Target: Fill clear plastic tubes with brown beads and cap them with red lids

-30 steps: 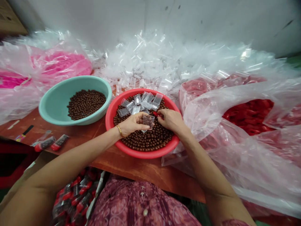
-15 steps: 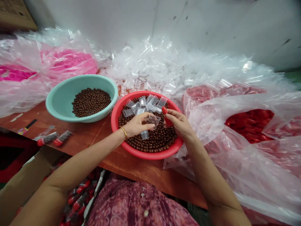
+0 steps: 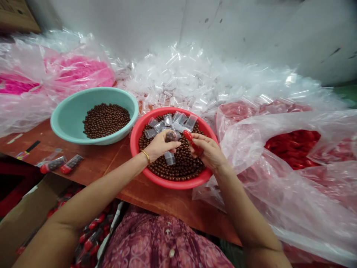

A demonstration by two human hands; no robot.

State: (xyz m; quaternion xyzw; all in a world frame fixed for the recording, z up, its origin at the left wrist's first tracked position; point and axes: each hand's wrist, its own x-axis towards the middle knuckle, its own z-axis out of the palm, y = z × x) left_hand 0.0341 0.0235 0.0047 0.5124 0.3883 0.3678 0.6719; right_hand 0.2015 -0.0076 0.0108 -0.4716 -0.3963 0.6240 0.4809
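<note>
My left hand (image 3: 160,146) is closed around a small clear tube (image 3: 170,137) that has brown beads in it, held above the red bowl (image 3: 133,138). Another clear tube (image 3: 170,158) hangs just below those fingers. My right hand (image 3: 208,150) pinches a red cap (image 3: 192,140) close beside the tube, a finger's width to its right. The red bowl holds many brown beads (image 3: 181,167) and several empty clear tubes (image 3: 178,121) at its far side.
A teal bowl (image 3: 67,119) with brown beads stands to the left. Two filled tubes with red caps (image 3: 61,163) lie on the wooden table (image 3: 156,201). Clear tubes are piled at the back (image 3: 195,74). Plastic bags hold red caps (image 3: 295,145) on the right and pink ones (image 3: 75,70) on the left.
My left hand turned the tube and drew it in closer. My right hand lifted out of the beads with the red cap and came up beside the tube.
</note>
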